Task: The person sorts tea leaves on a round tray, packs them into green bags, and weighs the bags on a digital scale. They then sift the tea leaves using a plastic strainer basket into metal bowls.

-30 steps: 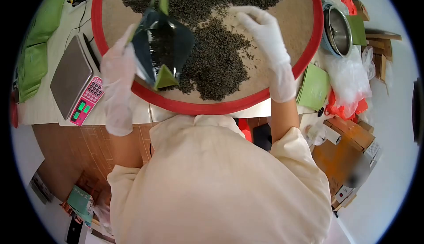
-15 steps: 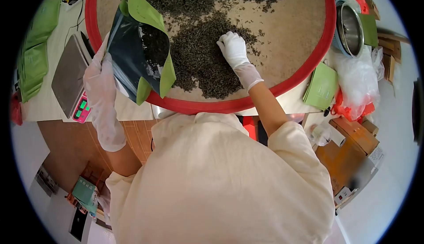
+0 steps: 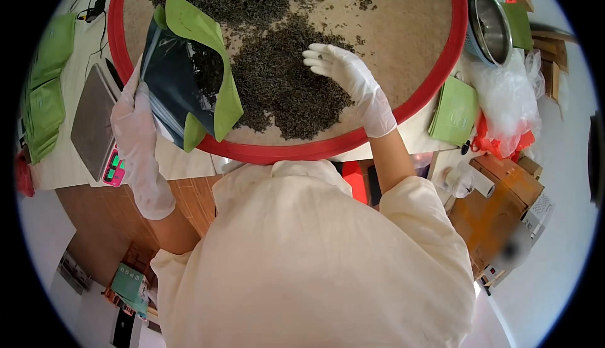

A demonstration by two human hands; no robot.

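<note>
Dark dried tea leaves (image 3: 277, 74) are heaped on a round tray with a red rim (image 3: 435, 77). My left hand (image 3: 135, 115), in a white glove, grips the side of a green foil pouch (image 3: 230, 99). The pouch stands tilted with its mouth spread toward the heap, and dark leaves show inside. Over the right part of the heap is my right hand (image 3: 343, 74), also gloved, with its fingers stretched out and parted from the thumb. It holds nothing that I can see; whether the fingertips touch the leaves I cannot tell.
A digital scale (image 3: 94, 124) with lit green readouts sits left of the pouch. Stacked green pouches (image 3: 50, 89) lie at the far left, and more green pouches (image 3: 454, 110) at the right. A metal bowl (image 3: 495, 26) and clear plastic bags (image 3: 504, 96) stand beyond them.
My right hand has gone from curled fingers on the leaves to stretched-out fingers, turning and shifting slightly right. My left hand still holds the pouch. The whole view has shifted a little.
</note>
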